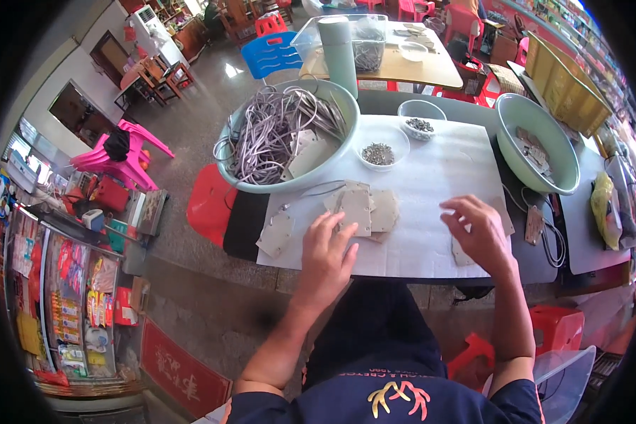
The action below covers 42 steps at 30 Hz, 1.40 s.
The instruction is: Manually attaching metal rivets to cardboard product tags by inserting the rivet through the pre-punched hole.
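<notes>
A loose stack of flat grey-beige plates (383, 213) lies on the white sheet in front of me. My left hand (325, 249) is at the stack's near left side, its fingers apart and the tips over or against the plates; whether they press on them I cannot tell. One more plate (275, 234) lies left of that hand, beside the end of a grey cable (322, 188). To the right, my right hand (482, 234) hovers with curved, parted fingers and nothing visible between them. Partly hidden under it are more plates (461, 253).
Beyond the stack stand two clear tubs of small metal parts, one (380, 157) nearer, one (422, 128) farther. A green basin (226, 168) of grey cables is at left; another basin (572, 185) is at right. A cable with a plate (534, 225) lies near the right edge.
</notes>
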Each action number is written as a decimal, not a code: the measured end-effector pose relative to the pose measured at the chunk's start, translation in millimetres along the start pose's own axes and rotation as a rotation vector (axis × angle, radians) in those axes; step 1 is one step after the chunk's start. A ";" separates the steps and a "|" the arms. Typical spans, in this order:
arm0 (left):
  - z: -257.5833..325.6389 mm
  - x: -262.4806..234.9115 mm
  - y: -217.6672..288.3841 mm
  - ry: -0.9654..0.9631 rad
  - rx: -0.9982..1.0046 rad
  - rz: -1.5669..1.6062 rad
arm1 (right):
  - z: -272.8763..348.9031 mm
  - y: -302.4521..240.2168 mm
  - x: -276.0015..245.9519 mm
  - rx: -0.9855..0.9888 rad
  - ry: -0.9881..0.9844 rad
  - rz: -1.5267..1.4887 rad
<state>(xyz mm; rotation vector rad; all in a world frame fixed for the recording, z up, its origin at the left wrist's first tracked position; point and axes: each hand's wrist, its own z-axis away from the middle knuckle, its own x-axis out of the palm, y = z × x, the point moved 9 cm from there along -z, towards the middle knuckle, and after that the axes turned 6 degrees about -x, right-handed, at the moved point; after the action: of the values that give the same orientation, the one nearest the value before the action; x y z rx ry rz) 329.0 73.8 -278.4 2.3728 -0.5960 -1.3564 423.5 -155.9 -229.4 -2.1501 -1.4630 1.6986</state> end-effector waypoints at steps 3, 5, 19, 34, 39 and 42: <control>-4.2 0.1 -0.8 0.024 0.013 0.015 | 5.7 1.8 -2.5 0.012 -0.049 0.034; -7.1 0.8 -0.6 0.030 0.029 0.019 | 9.4 12.1 -23.7 0.055 0.047 0.059; -12.6 2.3 8.1 0.013 0.049 -0.008 | 133.2 186.6 -154.0 0.674 0.092 0.513; -21.5 54.3 141.6 -0.083 0.381 0.264 | 128.6 177.3 -122.9 0.545 0.195 0.680; -29.7 75.6 186.5 -0.177 0.510 0.408 | 124.8 177.9 -124.7 0.483 0.137 0.654; -33.6 88.6 197.9 -0.208 0.548 0.445 | 123.8 170.0 -130.8 0.427 0.129 0.620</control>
<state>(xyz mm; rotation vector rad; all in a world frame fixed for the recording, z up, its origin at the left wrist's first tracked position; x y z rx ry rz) 361.5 -137.7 -230.1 2.2710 -1.6247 -1.3571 440.7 -398.8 -274.0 -2.5218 -0.3485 1.7546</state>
